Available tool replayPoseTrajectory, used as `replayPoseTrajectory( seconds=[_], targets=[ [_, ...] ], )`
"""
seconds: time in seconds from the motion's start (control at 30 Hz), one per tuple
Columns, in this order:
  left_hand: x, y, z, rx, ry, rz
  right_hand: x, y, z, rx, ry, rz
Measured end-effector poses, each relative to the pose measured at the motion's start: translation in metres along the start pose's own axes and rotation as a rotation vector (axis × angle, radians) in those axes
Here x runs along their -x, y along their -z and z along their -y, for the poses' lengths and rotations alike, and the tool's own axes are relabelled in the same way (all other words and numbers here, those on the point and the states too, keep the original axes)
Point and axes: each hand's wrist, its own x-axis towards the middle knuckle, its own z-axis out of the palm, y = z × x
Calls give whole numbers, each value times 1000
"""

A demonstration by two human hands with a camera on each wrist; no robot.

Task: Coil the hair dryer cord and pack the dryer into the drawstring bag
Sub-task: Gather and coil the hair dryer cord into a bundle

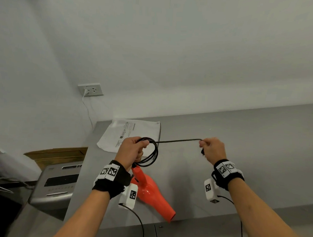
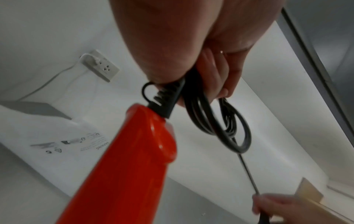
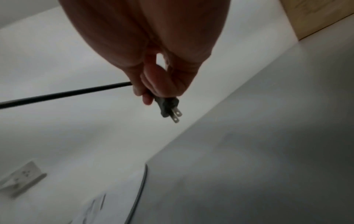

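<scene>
An orange-red hair dryer (image 1: 151,192) hangs by its handle (image 2: 134,151) over the grey table, nozzle down toward me. My left hand (image 1: 132,151) grips several loops of its black cord (image 1: 151,155), coiled (image 2: 226,121) just above the handle. From the coil a straight stretch of cord (image 1: 180,141) runs right to my right hand (image 1: 212,148), which pinches it close to the plug (image 3: 168,107); the two flat prongs stick out below the fingers. The white drawstring bag (image 1: 131,133) with printed warning text lies flat on the table behind my left hand.
The grey table (image 1: 259,151) stands against a white wall. A wall socket (image 1: 91,89) with a white cable plugged in is at the left. Left of the table are a grey machine (image 1: 58,182) and a cardboard box (image 1: 59,155).
</scene>
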Motion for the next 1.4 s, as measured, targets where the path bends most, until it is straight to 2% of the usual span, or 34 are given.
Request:
replayPoseTrajectory(
  seconds=[0.07,0.13,0.23,0.3,0.4,0.57,0.63,0.7,0.77,0.87,0.93,1.03,1.1,1.17,1.27,1.4],
  targets=[
    [1,-2,-1,7,7,13,-4,15,15,-125,-29,-75],
    [2,-5,-3,69,17,3,3,23,38,-390,-75,-68],
    [-1,-9,-5,135,21,-25,34,24,81,-851,-65,121],
    [-2,-12,-6,156,30,-45,61,13,101,-911,15,267],
    [-1,-20,-8,190,46,-34,91,-15,119,-827,144,347],
    [3,-27,-7,109,15,-16,92,-52,115,-385,392,122],
    [6,-28,-7,101,0,5,89,-61,111,-339,372,108],
    [9,-27,-7,120,-7,47,83,-69,106,-409,190,121],
    [12,-28,-6,118,-3,81,78,-74,102,-536,33,278],
    [9,-27,-6,127,-3,61,78,-77,95,-733,1,579],
    [4,-23,-6,140,4,20,82,-74,87,-802,-25,700],
    [-2,-16,-4,127,10,-35,87,-74,67,-630,33,758],
    [-4,-11,-3,104,1,-64,92,-74,53,-393,97,757],
    [-5,-7,-3,87,-9,-95,97,-70,37,-215,98,737],
    [-7,2,-3,89,-16,-136,93,-58,5,-120,30,645],
    [-8,4,0,103,-31,-174,76,-36,-8,-64,90,440]
  ],
)
